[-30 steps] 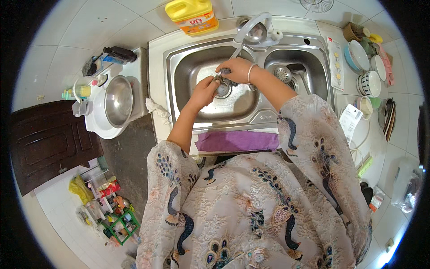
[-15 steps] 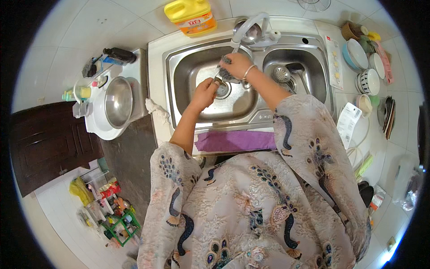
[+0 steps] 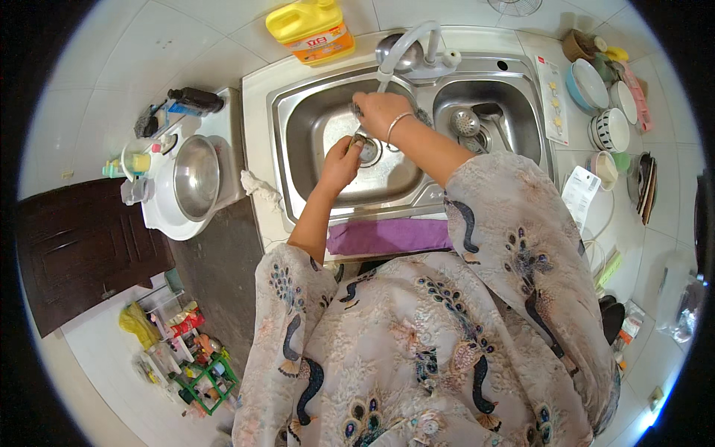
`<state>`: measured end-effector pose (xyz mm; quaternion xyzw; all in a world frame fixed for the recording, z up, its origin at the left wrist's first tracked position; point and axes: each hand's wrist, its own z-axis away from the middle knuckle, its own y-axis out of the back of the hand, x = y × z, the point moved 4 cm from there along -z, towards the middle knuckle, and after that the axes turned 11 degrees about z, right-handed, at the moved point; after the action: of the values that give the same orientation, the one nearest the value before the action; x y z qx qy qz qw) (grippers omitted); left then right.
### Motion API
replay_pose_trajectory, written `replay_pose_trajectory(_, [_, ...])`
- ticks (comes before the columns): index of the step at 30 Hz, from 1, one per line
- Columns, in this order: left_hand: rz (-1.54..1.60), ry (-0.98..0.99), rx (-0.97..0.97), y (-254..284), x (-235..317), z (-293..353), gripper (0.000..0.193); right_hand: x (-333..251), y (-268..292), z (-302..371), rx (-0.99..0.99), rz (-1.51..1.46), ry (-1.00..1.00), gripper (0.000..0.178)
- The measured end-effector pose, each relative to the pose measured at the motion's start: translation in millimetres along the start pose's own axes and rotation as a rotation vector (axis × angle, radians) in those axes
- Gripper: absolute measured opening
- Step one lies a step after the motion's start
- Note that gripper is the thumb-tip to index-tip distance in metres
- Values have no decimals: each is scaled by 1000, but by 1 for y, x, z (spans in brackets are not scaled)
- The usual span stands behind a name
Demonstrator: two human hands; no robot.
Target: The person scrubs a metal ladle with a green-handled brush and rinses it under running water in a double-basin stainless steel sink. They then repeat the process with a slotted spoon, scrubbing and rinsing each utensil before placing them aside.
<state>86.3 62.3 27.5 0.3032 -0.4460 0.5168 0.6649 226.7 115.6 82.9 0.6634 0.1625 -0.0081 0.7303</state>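
Note:
Over the left basin of the steel sink (image 3: 302, 173), both my hands work close together. My left hand (image 3: 342, 162) is closed round the dark end (image 3: 360, 140) of a slim utensil; a thin metal part runs from it toward my right hand, and its kind is not clear. My right hand (image 3: 381, 113), with a bangle at the wrist, is closed on a grey mesh scouring pad (image 3: 356, 110), mostly hidden under the fingers. Just beyond that hand is the pale curved faucet (image 3: 406, 51). A round drain (image 3: 369, 152) lies below my hands.
The right basin holds a perforated ladle (image 3: 465, 123) and a dark utensil (image 3: 489, 112). Bowls (image 3: 609, 130) line the right counter. A yellow jug (image 3: 313, 31) stands behind the sink, a purple cloth (image 3: 391, 236) lies at its front, and a metal basin (image 3: 196, 177) sits left.
My right hand has shifted slightly left and toward the faucet, and the scouring pad shows less beneath it. My left hand stays nearly in place. The whole view has shifted a little.

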Motion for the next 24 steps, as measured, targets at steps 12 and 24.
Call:
replay_pose_trajectory(12, [78, -111, 30, 1, -6, -5, 16, -15, 5, 16, 70, -95, 209, 20])
replay_pose_trajectory(24, [238, 100, 15, -6, -4, 8, 22, 20, 15, 39, 235, -189, 140, 23])
